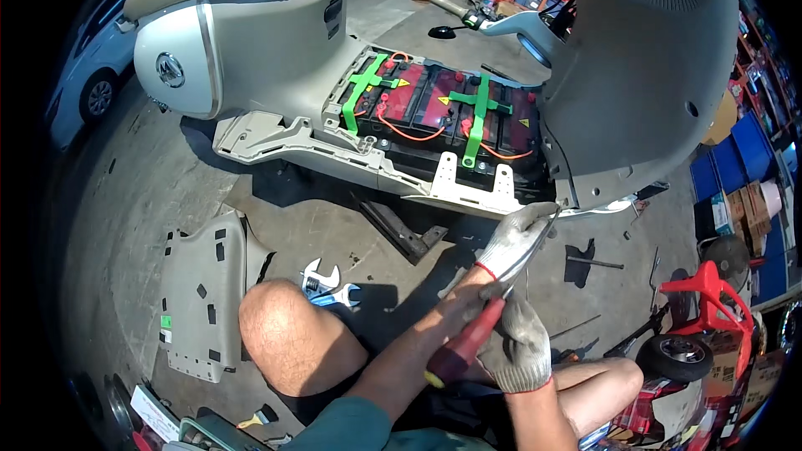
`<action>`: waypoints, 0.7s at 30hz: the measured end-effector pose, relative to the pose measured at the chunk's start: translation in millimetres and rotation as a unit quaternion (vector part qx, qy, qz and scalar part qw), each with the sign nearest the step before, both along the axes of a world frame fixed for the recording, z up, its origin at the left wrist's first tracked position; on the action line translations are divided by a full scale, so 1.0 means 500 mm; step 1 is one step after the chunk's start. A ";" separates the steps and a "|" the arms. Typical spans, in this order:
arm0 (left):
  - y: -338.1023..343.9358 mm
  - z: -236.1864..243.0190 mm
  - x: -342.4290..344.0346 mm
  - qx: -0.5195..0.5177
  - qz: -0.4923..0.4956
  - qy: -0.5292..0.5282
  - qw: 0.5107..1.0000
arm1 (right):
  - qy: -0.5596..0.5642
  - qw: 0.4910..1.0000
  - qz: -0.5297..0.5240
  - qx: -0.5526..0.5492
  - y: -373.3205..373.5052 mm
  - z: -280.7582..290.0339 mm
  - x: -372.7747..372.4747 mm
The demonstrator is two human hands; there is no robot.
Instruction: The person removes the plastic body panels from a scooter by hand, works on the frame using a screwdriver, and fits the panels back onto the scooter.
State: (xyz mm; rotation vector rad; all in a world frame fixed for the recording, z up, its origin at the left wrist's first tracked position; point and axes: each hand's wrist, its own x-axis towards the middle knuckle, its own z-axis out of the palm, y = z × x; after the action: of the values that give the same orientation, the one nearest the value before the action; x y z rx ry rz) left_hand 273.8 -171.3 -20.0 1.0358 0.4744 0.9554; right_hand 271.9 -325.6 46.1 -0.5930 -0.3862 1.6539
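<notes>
My gloved left hand (pixel 518 238) is closed on a thin wire (pixel 550 225) at the lower right edge of the scooter body (pixel 596 159). Below it, my gloved right hand (pixel 517 346) grips a red-handled screwdriver (pixel 469 336), its metal tip pointing up toward my left hand. The scooter's open footboard holds black and red batteries (pixel 418 104) with green straps (pixel 477 121) and orange cables, above and left of my left hand. A pale plastic frame edge (pixel 461 192) runs along the front of the batteries.
A removed grey panel (pixel 200 301) lies at left, with wrenches (pixel 326 285) beside my bent knee. A metal bracket (pixel 400 232) lies under the scooter. At right are metal tools (pixel 595 262), a red plastic item (pixel 707 296), a wheel (pixel 675 356) and blue bins (pixel 733 154). A car (pixel 96 79) stands at upper left.
</notes>
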 end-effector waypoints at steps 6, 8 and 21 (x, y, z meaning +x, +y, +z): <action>-0.023 -0.012 -0.010 0.011 0.042 0.019 0.999 | -0.167 0.983 0.020 -0.071 -0.090 -0.020 0.057; -0.033 -0.022 -0.014 -0.088 0.037 -0.037 0.995 | -0.173 0.980 0.045 -0.083 -0.100 0.003 0.060; -0.057 -0.117 -0.054 -0.273 0.112 -0.097 0.951 | -0.411 0.898 0.102 -0.120 -0.162 -0.118 0.113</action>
State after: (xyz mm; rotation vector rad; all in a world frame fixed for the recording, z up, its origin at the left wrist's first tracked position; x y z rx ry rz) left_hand 246.5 -199.6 -78.4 0.3876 0.6550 1.0342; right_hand 328.3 -406.5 -13.1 -1.4903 -0.8836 1.5901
